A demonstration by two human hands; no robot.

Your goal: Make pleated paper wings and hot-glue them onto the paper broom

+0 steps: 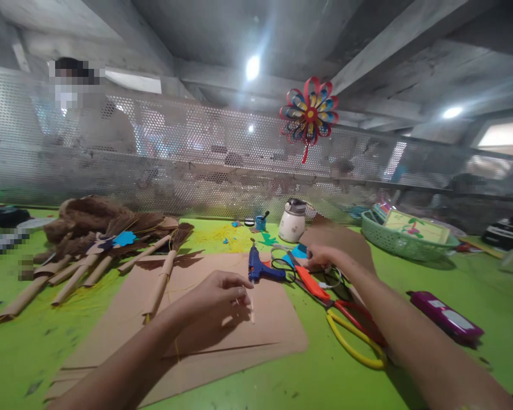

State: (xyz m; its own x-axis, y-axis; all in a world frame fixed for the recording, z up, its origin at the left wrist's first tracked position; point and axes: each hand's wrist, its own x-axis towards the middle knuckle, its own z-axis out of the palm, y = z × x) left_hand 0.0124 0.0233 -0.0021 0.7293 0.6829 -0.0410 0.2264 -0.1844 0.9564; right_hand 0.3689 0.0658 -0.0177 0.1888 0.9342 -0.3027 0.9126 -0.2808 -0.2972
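My left hand (222, 293) hovers over brown paper sheets (277, 324), fingers loosely curled and apart, holding nothing. Its index fingertip is close to a blue glue gun (265, 270), from which a clear glue stick (253, 310) sticks out towards me. My right hand (325, 258) reaches forward with bent fingers at a blue paper piece (300, 251), which it seems to pinch; the fingertips are partly hidden. Below that hand lie orange-handled scissors (314, 285) and large scissors with a yellow and red handle (354, 344). A white cable plug (325, 285) is beside them.
Brown paper broom-like figures (89, 265) lie at left, another (165, 279) nearer the middle. Behind are yellow strands (218, 238), a white bottle (292, 223) and a green basket (393, 242). A purple case (444, 316) sits right. A person stands beyond the perforated metal screen (222, 188).
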